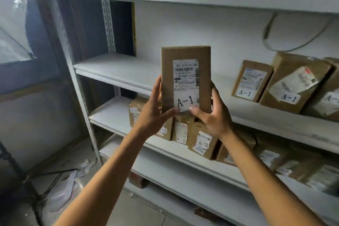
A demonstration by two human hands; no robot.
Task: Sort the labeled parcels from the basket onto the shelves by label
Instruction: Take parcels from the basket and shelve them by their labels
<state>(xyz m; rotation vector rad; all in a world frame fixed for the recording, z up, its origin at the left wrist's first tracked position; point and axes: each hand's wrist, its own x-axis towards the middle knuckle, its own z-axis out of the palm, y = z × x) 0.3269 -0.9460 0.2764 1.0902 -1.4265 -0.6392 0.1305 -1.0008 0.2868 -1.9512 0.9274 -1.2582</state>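
— What are the fingers doing?
— Both hands grip one upright cardboard parcel (185,79): left hand (153,113) curled round its left edge, right hand (212,117) round its right, thumbs on the "A-1" label (185,101).
— Around them?
— Right of the fingers, other A-1 parcels (252,80) stand on a shelf (117,71). Below the fingers, A-2 parcels (201,143).

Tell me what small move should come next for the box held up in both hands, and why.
Probably carry the held parcel right and forward onto the upper shelf. Its label reads A-1, and the A-1 boxes stand there, while the shelf below holds A-2 boxes. The left hand and right hand grip its lower edge, upright and in front of the shelf.
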